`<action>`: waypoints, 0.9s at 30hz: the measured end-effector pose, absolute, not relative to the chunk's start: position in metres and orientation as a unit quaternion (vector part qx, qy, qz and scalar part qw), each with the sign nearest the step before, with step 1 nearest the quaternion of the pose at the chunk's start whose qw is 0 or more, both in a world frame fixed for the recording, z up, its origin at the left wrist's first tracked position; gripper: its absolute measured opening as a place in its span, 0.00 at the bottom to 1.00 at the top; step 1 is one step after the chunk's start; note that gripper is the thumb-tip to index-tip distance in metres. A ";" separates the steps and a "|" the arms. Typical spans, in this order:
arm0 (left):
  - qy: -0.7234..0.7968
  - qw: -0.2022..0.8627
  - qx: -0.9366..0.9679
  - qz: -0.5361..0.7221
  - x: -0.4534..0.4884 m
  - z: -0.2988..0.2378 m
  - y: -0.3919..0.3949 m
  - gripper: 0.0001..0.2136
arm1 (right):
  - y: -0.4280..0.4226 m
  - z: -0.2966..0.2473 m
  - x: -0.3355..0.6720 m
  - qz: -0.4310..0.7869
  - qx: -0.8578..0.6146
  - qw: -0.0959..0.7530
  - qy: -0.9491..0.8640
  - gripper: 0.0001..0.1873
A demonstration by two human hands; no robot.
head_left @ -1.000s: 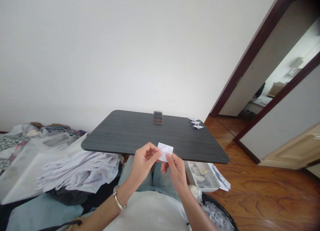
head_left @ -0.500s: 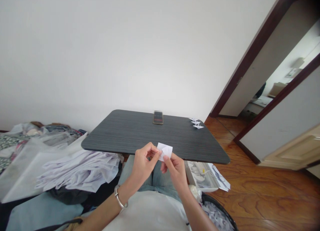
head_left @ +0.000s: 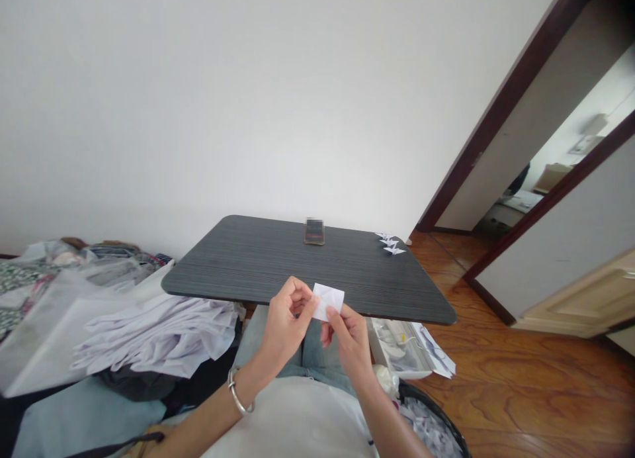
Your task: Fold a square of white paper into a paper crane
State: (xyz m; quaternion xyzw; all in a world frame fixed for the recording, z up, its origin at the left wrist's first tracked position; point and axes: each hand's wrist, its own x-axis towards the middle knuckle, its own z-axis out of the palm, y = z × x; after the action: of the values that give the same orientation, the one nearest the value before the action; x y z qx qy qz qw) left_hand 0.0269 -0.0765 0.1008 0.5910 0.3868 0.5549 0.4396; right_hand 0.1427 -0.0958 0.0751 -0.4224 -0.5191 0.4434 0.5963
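Note:
A small folded square of white paper [head_left: 328, 300] is held up between my two hands, over the near edge of the dark table [head_left: 258, 253]. My left hand [head_left: 290, 316] pinches its left side between thumb and forefinger. On the lower right, my right hand [head_left: 347, 332] grips it with the thumb laid on top and the fingers curled behind. Creases show on the paper's face. Several folded white paper cranes [head_left: 391, 244] stand in a row at the table's far right corner.
A small dark-screened device [head_left: 314, 231] stands at the table's back edge. Crumpled white cloth [head_left: 159, 335] and bagged clothes lie to the left. Right of my legs are a white box [head_left: 401, 352] with small items and a black-rimmed bin [head_left: 431, 425] of paper pieces. A doorway opens at right.
The raised flap on the paper now lies flatter. Both hands keep nearly the same place and grip.

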 end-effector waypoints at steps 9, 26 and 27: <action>0.363 0.479 0.605 0.522 0.024 0.101 -0.074 0.08 | -0.093 0.075 0.145 0.456 -0.423 0.594 -0.511 0.20; 0.341 0.551 0.633 0.423 0.012 0.100 -0.062 0.12 | -0.088 0.068 0.155 0.449 -0.423 0.535 -0.577 0.19; 0.340 0.563 0.625 0.421 0.011 0.100 -0.061 0.12 | -0.088 0.068 0.156 0.451 -0.421 0.532 -0.579 0.19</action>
State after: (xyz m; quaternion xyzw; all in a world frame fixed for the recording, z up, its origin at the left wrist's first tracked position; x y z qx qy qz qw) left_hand 0.0114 -0.0615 0.0997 0.6247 0.3404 0.4211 0.5626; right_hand 0.1556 -0.0877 0.0681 -0.4214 -0.5792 0.4510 0.5324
